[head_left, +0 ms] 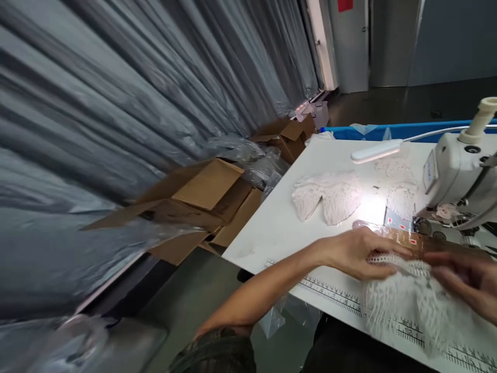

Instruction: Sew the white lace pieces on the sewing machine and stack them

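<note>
My left hand (363,253) pinches the gathered top edge of a white lacy fabric piece (411,300), which hangs down over the table's front edge and its printed ruler. At the other end of that edge, my right hand (466,277) is closed on the same fabric, its fingers smeared by motion. Just beyond both hands stands the white sewing machine (446,166) with its needle area. A second white lacy piece (326,194) lies flat on the table, left of the machine. More lacy fabric (399,181) lies beside the machine head.
The white table (256,243) carries a ruler scale along its front. A white lamp (376,151) on a cable sits near the machine. Open cardboard boxes (209,186) and clear plastic (252,160) stand left of the table, before a grey curtain (155,77).
</note>
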`<action>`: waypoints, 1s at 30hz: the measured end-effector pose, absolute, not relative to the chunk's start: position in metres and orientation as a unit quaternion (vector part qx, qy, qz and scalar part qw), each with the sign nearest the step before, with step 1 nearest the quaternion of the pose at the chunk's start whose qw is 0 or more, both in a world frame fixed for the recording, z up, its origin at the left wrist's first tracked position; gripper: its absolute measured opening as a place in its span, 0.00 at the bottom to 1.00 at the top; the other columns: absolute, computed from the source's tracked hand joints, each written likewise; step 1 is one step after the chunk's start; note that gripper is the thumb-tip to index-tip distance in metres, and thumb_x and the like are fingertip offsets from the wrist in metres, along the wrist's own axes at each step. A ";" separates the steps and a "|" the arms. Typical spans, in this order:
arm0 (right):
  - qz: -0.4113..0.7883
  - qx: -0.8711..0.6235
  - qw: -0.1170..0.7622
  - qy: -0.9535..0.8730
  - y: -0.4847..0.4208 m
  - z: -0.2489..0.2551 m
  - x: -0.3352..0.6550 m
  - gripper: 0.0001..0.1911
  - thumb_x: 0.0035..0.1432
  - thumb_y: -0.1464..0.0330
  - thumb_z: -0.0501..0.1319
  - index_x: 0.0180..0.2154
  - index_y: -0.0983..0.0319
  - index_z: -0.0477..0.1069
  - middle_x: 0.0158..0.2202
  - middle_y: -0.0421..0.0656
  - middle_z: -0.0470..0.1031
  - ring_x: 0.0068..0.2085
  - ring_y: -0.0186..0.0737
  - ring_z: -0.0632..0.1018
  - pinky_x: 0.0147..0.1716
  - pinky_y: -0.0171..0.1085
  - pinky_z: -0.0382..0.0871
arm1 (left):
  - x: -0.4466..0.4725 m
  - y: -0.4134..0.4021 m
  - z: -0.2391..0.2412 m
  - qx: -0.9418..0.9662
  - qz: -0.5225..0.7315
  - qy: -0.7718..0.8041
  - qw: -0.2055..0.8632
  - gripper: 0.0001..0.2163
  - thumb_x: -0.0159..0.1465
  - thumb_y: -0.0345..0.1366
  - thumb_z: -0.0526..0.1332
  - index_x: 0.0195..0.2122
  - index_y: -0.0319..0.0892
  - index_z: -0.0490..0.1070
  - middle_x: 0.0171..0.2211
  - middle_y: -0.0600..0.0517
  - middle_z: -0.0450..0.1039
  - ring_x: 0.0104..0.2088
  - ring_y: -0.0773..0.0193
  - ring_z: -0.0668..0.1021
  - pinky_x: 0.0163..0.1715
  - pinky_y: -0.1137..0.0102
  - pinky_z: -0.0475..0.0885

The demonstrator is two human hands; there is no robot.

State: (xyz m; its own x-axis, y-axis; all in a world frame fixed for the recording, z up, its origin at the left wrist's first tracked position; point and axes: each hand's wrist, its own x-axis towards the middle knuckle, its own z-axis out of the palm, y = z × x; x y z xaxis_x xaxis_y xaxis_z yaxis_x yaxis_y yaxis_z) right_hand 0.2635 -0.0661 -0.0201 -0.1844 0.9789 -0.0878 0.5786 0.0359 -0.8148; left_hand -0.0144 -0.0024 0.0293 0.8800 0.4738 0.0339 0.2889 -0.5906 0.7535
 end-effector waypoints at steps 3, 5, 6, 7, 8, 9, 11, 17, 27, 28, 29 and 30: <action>0.164 -0.715 0.237 -0.638 -0.049 -0.015 0.264 0.26 0.54 0.41 0.56 0.25 0.54 0.75 0.16 0.44 0.68 0.19 0.46 0.70 0.17 0.40 0.59 | -0.020 0.011 0.012 0.915 0.149 0.284 0.245 0.17 0.70 0.38 0.57 0.58 0.40 0.70 0.23 0.56 0.74 0.22 0.69 0.73 0.25 0.73 0.69; 0.116 -0.736 0.217 -0.631 -0.047 -0.016 0.263 0.24 0.56 0.43 0.56 0.24 0.54 0.73 0.14 0.42 0.65 0.17 0.45 0.68 0.17 0.38 0.55 | -0.019 0.016 -0.001 0.924 0.182 0.314 0.120 0.14 0.71 0.37 0.55 0.54 0.39 0.72 0.26 0.53 0.75 0.25 0.67 0.75 0.28 0.71 0.70; 0.111 -0.732 0.211 -0.638 -0.047 -0.016 0.262 0.22 0.57 0.45 0.56 0.26 0.54 0.74 0.14 0.42 0.65 0.17 0.45 0.68 0.17 0.37 0.54 | -0.018 0.017 -0.007 0.923 0.204 0.321 0.063 0.13 0.72 0.36 0.54 0.52 0.38 0.72 0.29 0.51 0.76 0.27 0.65 0.76 0.29 0.69 0.71; 0.110 -0.725 0.211 -0.646 -0.047 -0.017 0.261 0.22 0.58 0.46 0.56 0.27 0.54 0.75 0.14 0.42 0.66 0.18 0.45 0.69 0.18 0.37 0.54 | -0.015 0.016 -0.013 0.919 0.231 0.319 0.016 0.12 0.72 0.35 0.53 0.51 0.37 0.72 0.33 0.48 0.77 0.30 0.64 0.77 0.30 0.68 0.72; 0.110 -0.720 0.210 -0.652 -0.048 -0.017 0.259 0.21 0.59 0.47 0.55 0.29 0.54 0.76 0.15 0.42 0.67 0.18 0.45 0.69 0.18 0.37 0.54 | -0.012 0.015 -0.017 0.916 0.259 0.306 -0.017 0.12 0.72 0.34 0.53 0.50 0.37 0.72 0.37 0.45 0.77 0.32 0.63 0.78 0.30 0.68 0.73; 0.113 -0.716 0.206 -0.658 -0.048 -0.017 0.258 0.22 0.59 0.48 0.54 0.30 0.54 0.77 0.16 0.42 0.68 0.19 0.45 0.70 0.19 0.37 0.55 | -0.008 0.013 -0.020 0.917 0.280 0.281 -0.034 0.12 0.72 0.34 0.53 0.51 0.37 0.71 0.41 0.43 0.77 0.36 0.61 0.78 0.32 0.67 0.74; 0.120 -0.711 0.198 -0.665 -0.047 -0.016 0.257 0.23 0.60 0.48 0.53 0.33 0.55 0.78 0.19 0.43 0.71 0.21 0.46 0.72 0.21 0.38 0.57 | -0.001 0.007 -0.023 0.935 0.287 0.209 -0.026 0.13 0.73 0.36 0.53 0.53 0.36 0.69 0.50 0.39 0.75 0.44 0.58 0.79 0.38 0.64 0.77; 0.156 -0.664 0.185 -0.708 -0.042 -0.007 0.266 0.22 0.58 0.49 0.56 0.37 0.57 0.80 0.20 0.42 0.72 0.22 0.45 0.73 0.22 0.38 0.60 | -0.001 0.000 -0.018 0.966 0.197 0.157 0.053 0.17 0.74 0.47 0.51 0.52 0.41 0.72 0.54 0.43 0.75 0.53 0.56 0.78 0.54 0.57 0.73; 0.212 -0.671 0.219 -0.676 -0.042 0.001 0.267 0.24 0.53 0.48 0.59 0.38 0.60 0.79 0.20 0.41 0.70 0.24 0.41 0.71 0.23 0.38 0.60 | -0.006 -0.003 -0.019 0.963 0.215 0.160 0.027 0.16 0.72 0.45 0.56 0.51 0.39 0.72 0.52 0.42 0.76 0.50 0.54 0.79 0.55 0.52 0.71; 0.234 -0.668 0.231 -0.667 -0.042 0.002 0.266 0.25 0.52 0.48 0.61 0.39 0.60 0.80 0.20 0.40 0.69 0.23 0.40 0.70 0.23 0.37 0.60 | -0.005 -0.003 -0.018 0.961 0.215 0.168 0.040 0.16 0.72 0.46 0.56 0.50 0.39 0.72 0.52 0.42 0.76 0.50 0.54 0.79 0.53 0.52 0.72; 0.266 -0.664 0.244 -0.654 -0.042 0.002 0.263 0.26 0.51 0.48 0.62 0.40 0.61 0.79 0.19 0.39 0.68 0.23 0.39 0.69 0.22 0.37 0.60 | -0.005 -0.004 -0.016 0.957 0.220 0.181 0.058 0.17 0.72 0.47 0.56 0.50 0.39 0.73 0.51 0.42 0.77 0.49 0.54 0.79 0.51 0.53 0.73; 0.309 -0.658 0.262 -0.634 -0.043 0.003 0.259 0.27 0.49 0.47 0.63 0.40 0.62 0.79 0.18 0.38 0.66 0.22 0.37 0.67 0.21 0.36 0.59 | -0.005 -0.004 -0.014 0.948 0.231 0.203 0.086 0.18 0.72 0.48 0.55 0.49 0.39 0.73 0.50 0.42 0.77 0.47 0.55 0.80 0.48 0.55 0.75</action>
State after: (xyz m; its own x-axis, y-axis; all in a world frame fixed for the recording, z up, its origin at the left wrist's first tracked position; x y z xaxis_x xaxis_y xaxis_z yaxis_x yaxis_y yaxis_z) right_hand 0.2591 -0.0428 0.0031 0.0042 0.9972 -0.0746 0.6734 -0.0580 -0.7370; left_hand -0.0051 -0.0042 -0.0140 0.8112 0.4244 0.4022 0.3447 -0.9028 0.2572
